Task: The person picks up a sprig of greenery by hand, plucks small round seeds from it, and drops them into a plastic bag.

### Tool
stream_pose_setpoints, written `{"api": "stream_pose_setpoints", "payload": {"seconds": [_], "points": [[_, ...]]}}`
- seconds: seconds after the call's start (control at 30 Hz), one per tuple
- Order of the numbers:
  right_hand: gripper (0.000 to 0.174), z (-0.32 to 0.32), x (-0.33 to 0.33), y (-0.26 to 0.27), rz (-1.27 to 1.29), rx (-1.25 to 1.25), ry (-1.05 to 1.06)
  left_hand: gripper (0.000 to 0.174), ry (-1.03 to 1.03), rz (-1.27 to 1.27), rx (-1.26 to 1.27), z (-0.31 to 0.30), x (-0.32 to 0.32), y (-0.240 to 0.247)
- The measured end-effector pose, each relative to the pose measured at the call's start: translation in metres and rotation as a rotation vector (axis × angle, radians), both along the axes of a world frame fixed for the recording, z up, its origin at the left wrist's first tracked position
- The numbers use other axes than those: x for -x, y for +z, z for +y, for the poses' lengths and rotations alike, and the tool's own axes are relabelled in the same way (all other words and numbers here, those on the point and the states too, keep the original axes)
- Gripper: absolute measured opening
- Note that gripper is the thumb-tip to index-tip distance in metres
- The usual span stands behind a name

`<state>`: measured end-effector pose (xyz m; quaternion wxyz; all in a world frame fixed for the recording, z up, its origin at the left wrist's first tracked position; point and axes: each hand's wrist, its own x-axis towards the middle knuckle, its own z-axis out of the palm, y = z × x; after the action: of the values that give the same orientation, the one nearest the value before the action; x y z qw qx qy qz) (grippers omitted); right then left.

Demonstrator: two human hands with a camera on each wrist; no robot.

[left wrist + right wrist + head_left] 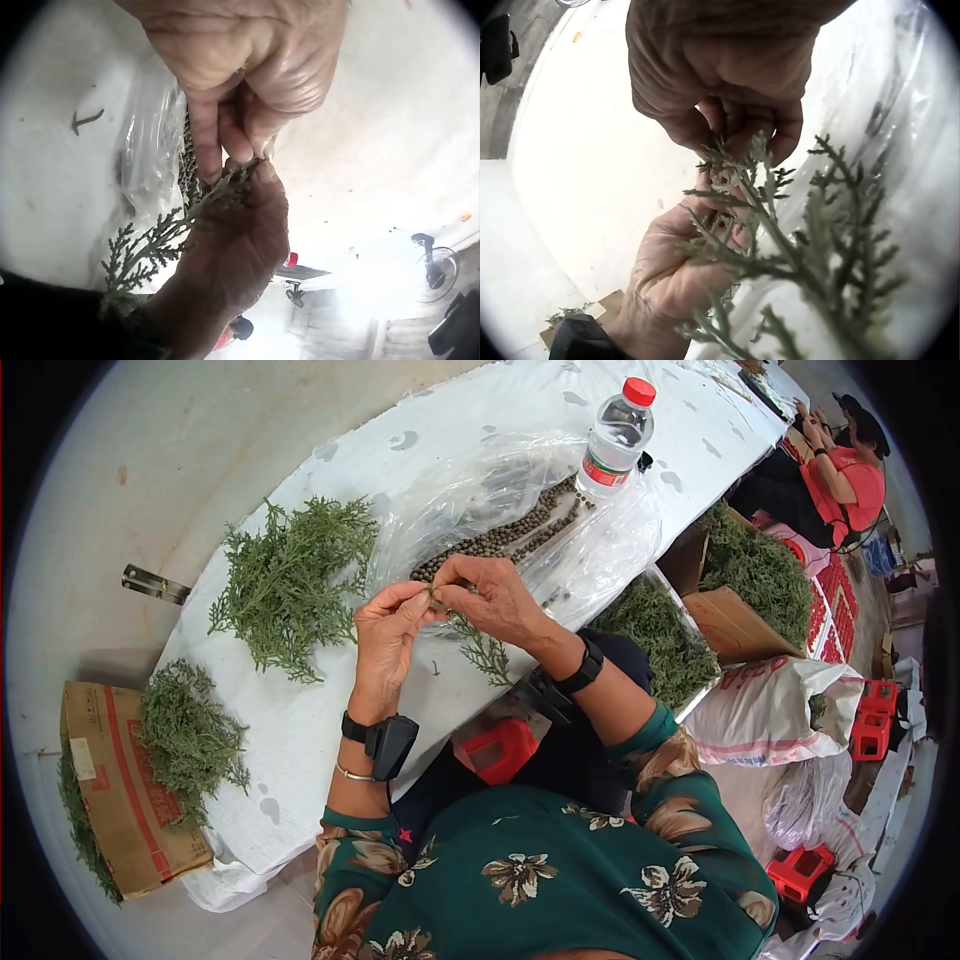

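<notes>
The left hand and right hand pinch a green sprig above the white-covered desk; beyond them stands a bottle; to their right, a cardboard box and seated person.

The white table (grey-blotched) bears greenery, plastic.

The sprig looks rough and matt, the bag is glossy, wrinkled plastic, and, beside the left edge of the worktop, the box is matt cardboard.
</notes>
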<state>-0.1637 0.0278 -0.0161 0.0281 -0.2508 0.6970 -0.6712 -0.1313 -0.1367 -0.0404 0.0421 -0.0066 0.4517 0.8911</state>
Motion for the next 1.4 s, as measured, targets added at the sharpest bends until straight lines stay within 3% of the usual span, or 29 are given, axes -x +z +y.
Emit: {"api": "stream_pose_setpoints", "payload": {"seconds": [0.23,0.77,1.4], "points": [[0.009,0.001,0.000,-0.004,-0.080,-0.010,0.055,0.012,0.013,0.008,0.053,0.000,-0.001,0.000],[0.007,-0.001,0.000,-0.008,0.073,-0.143,-0.034,0.013,0.041,0.048,0.107,0.000,0.000,-0.004],[0.009,-0.001,0.002,-0.002,-0.109,0.007,0.006,0.015,0.083,-0.025,0.016,0.002,0.001,0.001]]}}
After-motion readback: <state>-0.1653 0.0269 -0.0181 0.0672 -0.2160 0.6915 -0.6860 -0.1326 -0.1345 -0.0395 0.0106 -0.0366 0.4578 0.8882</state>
